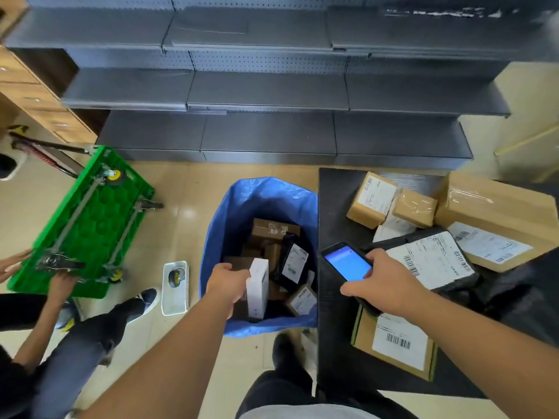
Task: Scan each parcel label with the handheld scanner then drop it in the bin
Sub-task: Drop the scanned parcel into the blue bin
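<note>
- White parcel box (pixel 258 287) hangs upright over the mouth of the blue-lined bin (pixel 242 207), the left hand (pixel 227 282) curled round its left edge, near the bin's near-left rim.
- The right hand (pixel 384 282) grips the handheld scanner (pixel 348 263), its blue screen lit, over the near edge of the black table (pixel 335 343); its fingers are wrapped beneath the device.
- Inside the bin lie brown cartons and a black labelled mailer (pixel 293 261); the white box could land on end against them and tip rather than settle, though it would likely stay inside.
- Right of the bin, unscanned parcels crowd the table: a black mailer with a large label (pixel 432 261) just beyond the scanner, a flat carton (pixel 396 343) under the wrist, small brown boxes (pixel 372 199) farther off. A careless swing of the right arm could nudge the flat carton off the near edge.
- Far left, another person's hands (pixel 62 282) work on an overturned green trolley (pixel 87 225).
</note>
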Motion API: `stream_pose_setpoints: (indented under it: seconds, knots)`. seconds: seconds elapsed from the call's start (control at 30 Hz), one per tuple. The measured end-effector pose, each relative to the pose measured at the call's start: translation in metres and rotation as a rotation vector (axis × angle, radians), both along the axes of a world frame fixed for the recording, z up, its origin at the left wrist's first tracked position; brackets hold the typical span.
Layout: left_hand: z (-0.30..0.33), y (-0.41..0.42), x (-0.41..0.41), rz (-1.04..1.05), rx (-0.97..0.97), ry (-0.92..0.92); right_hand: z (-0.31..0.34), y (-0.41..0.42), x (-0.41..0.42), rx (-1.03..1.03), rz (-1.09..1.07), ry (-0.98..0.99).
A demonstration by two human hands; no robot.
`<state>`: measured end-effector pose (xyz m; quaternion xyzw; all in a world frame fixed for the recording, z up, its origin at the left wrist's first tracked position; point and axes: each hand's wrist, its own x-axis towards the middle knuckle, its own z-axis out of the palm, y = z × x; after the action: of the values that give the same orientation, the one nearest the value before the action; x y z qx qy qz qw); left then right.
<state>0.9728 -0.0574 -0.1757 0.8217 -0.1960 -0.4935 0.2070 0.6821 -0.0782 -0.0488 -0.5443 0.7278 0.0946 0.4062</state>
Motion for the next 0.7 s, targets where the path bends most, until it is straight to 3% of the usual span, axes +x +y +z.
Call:
stream_pose_setpoints:
  seconds: [0.7]
  knots:
    - [0.041,-0.032,-0.067,-0.17,-0.096,0.147,0.011,0.029,-0.04,-0.062,-0.101,0.013]
